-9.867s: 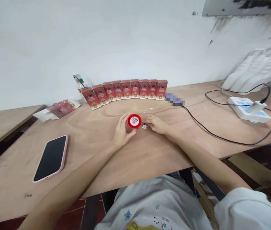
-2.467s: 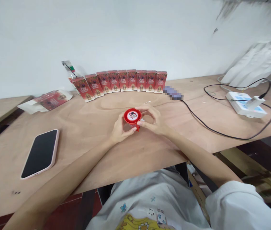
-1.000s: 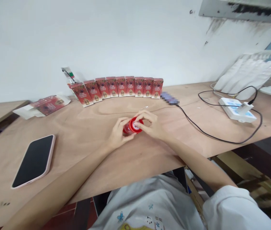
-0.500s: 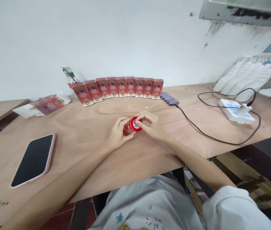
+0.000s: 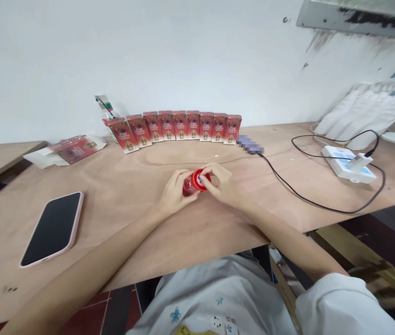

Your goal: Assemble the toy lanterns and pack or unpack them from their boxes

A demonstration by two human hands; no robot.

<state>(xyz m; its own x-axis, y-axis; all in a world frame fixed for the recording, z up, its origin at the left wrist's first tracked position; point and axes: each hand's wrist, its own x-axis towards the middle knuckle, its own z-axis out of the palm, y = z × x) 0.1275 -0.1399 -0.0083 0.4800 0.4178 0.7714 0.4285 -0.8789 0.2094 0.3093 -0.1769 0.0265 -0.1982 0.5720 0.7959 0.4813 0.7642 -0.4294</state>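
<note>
A small clear jar with red contents (image 5: pixel 189 186) lies tilted over the table, its red lid (image 5: pixel 206 187) facing right and toward me. My left hand (image 5: pixel 175 191) is wrapped around the jar's body from the left. At the lid, my right hand (image 5: pixel 222 185) has its thumb against the whitish round label (image 5: pixel 200 181) on the lid's face, and its fingers bend over the upper rim. The fingertips partly cover that label, so its print cannot be read.
Several red printed boxes (image 5: pixel 180 125) stand in a curved row along the wall. A flattened red box (image 5: pixel 78 148) and a phone (image 5: pixel 53 228) lie left. On the right are a pixelated purple object (image 5: pixel 249 144), a black cable (image 5: pixel 288 186) and a white power strip (image 5: pixel 347 165).
The view has shifted slightly, so the whole scene sits a little farther right. Both hands keep their hold on the jar and lid; the jar looks turned very slightly.
</note>
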